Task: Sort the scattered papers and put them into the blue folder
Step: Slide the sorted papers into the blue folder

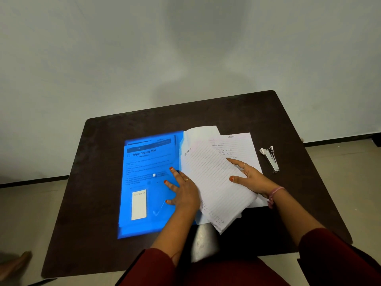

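Fingers (235, 162) flat, spread on lined papers (214, 178), long axis slanting away beside blue folder (144, 203).

So there's a dark brown table (115, 141) with rounded corners, pushed close to a plain grey-white wall (123, 48). A small white and silver stapler (270, 158) lies near the table's right edge, hinged open. Pale floor tiles (340, 162) show on both sides, with a dark skirting strip (31, 180) running along the bottom of the wall
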